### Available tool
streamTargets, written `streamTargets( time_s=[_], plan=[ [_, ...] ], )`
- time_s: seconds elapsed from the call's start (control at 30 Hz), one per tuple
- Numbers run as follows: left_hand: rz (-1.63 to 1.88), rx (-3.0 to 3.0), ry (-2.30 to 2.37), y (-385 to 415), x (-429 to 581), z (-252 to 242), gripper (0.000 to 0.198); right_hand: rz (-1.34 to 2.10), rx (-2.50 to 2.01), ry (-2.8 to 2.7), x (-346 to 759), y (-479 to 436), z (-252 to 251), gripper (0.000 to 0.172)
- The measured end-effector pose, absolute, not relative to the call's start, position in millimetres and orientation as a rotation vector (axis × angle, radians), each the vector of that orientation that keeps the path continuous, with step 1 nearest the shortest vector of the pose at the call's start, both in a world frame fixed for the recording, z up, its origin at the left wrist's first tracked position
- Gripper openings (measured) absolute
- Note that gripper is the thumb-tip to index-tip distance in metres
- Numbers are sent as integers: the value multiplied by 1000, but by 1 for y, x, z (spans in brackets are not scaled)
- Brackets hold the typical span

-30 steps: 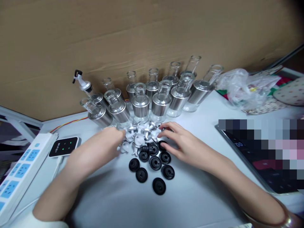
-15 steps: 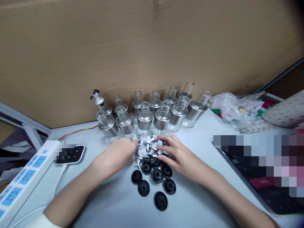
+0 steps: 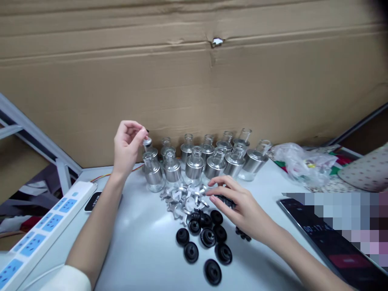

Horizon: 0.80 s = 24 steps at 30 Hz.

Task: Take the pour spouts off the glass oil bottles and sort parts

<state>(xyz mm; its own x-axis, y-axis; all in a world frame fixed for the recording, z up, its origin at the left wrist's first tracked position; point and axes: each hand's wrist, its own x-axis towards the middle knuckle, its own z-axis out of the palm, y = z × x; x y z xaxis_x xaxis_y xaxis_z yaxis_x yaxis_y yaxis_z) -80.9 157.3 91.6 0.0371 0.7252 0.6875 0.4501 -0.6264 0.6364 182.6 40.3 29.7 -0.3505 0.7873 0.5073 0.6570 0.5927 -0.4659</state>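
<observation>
My left hand (image 3: 126, 141) is raised at the back left, thumb and fingers pinched at the black tip of a silver bottle stopper (image 3: 147, 142). That stopper sits on the neck of the rear left glass bottle. My right hand (image 3: 235, 200) hovers with fingers spread beside a pile of silver metal parts (image 3: 190, 202); nothing shows in its grip. Below the pile lie several round black rubber pieces (image 3: 207, 237). Two rows of glass bottles (image 3: 194, 165) with metal sleeves stand behind, their necks uncovered. Small black parts (image 3: 226, 201) are partly hidden under my right hand.
A white power strip (image 3: 45, 226) and a small black device (image 3: 92, 201) lie at left. On the right are a phone (image 3: 321, 238) showing a timer, a clear plastic bag (image 3: 300, 163) and a dotted cylinder (image 3: 363, 171). Cardboard (image 3: 194, 89) rises behind the bottles.
My left hand has gone from the silver parts up and left to the stopper on the rear left bottle. My right hand stays near the pile. The view has tilted up.
</observation>
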Motion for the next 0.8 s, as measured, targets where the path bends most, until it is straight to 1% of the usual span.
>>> streamTargets(
  time_s=[0.07,0.1,0.17,0.23,0.3,0.37,0.43,0.5,0.6,0.7,0.8],
  plan=[
    [1708,1986,1337,177,-92,79,20,203,-1075,-2104,175,44,44,17],
    [1677,1964,1383,185,-96,72,24,187,-1046,-2105,172,46,52,17],
    [1569,1947,1441,195,-103,62,36,147,-983,-2101,165,52,66,16],
    [1352,1935,1426,199,-107,53,43,110,-928,-2083,159,57,79,15],
    [1111,1879,1322,202,-107,47,41,88,-885,-2052,153,61,89,15],
    [1055,1800,1228,204,-105,41,37,78,-855,-2006,148,64,95,15],
    [1172,1709,1187,208,-103,36,38,80,-841,-1956,145,66,98,15],
    [1327,1592,1164,213,-102,34,45,94,-842,-1915,144,66,98,14],
    [1533,1465,1143,215,-105,41,52,139,-867,-1868,147,66,96,13],
    [1754,1518,1159,206,-109,60,46,186,-895,-1810,152,65,95,12],
    [1960,1728,1253,186,-111,81,37,255,-909,-1763,155,63,96,8]
  ],
)
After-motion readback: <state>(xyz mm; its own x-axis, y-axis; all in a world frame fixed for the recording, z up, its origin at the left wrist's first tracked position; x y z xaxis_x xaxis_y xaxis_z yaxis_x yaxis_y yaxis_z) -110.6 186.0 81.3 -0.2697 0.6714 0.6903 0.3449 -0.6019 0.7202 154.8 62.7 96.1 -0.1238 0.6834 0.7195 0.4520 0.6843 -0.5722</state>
